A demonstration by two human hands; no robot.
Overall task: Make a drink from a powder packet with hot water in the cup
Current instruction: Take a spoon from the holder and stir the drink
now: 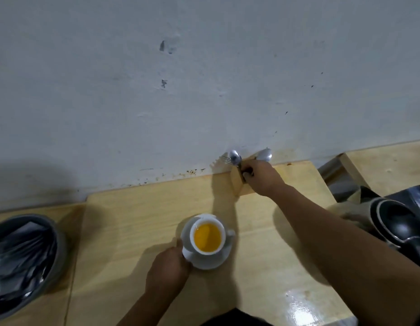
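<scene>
- Right hand (263,176) at one o'clock, fingers curled around the handle of a small shiny metal spoon (235,157) standing in a light wooden cutlery holder (241,184) against the pale grey wall (204,78).
- Beside it, fork tines (224,159) and a larger metal spoon (264,154).
- Left hand (167,270) at six o'clock, fingertips pressed on the rim of a round white saucer (218,261); exact finger spread not visible.
- On that saucer, white ceramic cup (207,236) holding orange liquid, centre of the pale wooden table (133,220).
- Grey bowl (28,262) at eight o'clock; black pan (399,222) at three.

cup (207,236): white, upright on white saucer (212,262), handle to the right
drink (207,237): orange-yellow liquid, nearly fills cup
</scene>
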